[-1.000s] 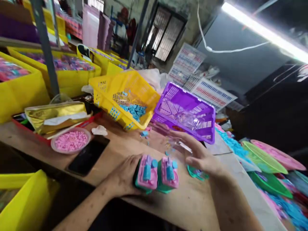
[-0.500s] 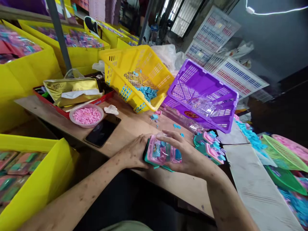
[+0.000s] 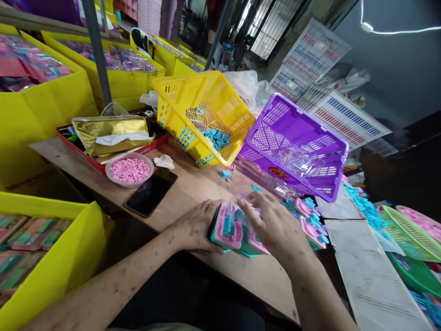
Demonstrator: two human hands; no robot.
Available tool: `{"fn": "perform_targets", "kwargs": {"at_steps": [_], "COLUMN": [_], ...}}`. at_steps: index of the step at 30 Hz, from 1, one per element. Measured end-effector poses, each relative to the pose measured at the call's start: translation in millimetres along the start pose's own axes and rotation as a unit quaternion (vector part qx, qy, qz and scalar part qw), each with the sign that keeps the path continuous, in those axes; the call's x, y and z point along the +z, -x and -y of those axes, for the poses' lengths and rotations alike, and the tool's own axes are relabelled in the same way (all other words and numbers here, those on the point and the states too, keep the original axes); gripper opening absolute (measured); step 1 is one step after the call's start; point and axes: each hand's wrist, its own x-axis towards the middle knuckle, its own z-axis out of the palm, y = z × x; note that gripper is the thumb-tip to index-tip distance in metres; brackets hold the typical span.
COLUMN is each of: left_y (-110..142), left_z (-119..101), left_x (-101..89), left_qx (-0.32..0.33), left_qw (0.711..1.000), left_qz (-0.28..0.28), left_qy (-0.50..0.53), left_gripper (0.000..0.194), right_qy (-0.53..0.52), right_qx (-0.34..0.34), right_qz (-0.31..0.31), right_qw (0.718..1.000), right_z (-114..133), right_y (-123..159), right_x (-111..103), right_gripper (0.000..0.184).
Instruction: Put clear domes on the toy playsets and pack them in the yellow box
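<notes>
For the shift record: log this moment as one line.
left hand: holds pink-and-teal toy pieces at table edge | right hand: resting on the same pieces | purple basket: tilted behind

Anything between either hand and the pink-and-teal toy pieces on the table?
Nothing visible. The left hand already grips the pink-and-teal toy pieces from their left side, and the right hand rests across their right part, fingertips on top. The loose pile of similar pieces lies apart, further right.

A wooden table (image 3: 193,184) carries a phone (image 3: 150,194), a bowl of pink pieces (image 3: 129,169), a yellow basket (image 3: 203,115), a purple basket (image 3: 296,142) and toy sets (image 3: 229,227).
</notes>
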Motion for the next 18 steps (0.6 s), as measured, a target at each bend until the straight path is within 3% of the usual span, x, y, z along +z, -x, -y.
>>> {"fn": "perform_targets", "kwargs": {"at_steps": [2,4,6,9,13,15,18], "left_y": [0,0,0,0,-1,-1,-1], "left_z": [-2,-4,-5,-4,-2,-1,-3], "left_x": [-2.9,-5.0,-5.8,-4.7,-0.9,0.3,-1.6], "left_qx": [0.0,0.003,0.003,0.008,0.02,0.018,0.013], "left_qw": [1.0,1.0,1.0,1.0,1.0,1.0,1.0], "left_qz": [0.008,0.011,0.007,-0.002,-0.003,-0.007,-0.003], "left_qy": [0.004,0.008,0.014,0.023,0.023,0.023,0.028], "left_gripper": [0.126,0.122,0.122,0.122,0.118,0.123,0.131], "right_qy": [0.025,0.032,0.053,0.079,0.004,-0.022,-0.025], "right_qx": [-0.078,-0.135,-0.12,-0.034,-0.024,-0.016,-0.046], "right_qz": [0.033,0.071,0.088,0.094,0.173,0.185,0.118], "right_qw": [0.996,0.988,0.987,0.992,0.985,0.982,0.992], "right_z": [0,0,4,16,29,29,21], "right_y": [7,14,16,12,4,3,3], "right_x": [-1,-6,-11,-15,-17,-16,-11], "right_gripper": [0.023,0.03,0.036,0.053,0.082,0.079,0.072]}}
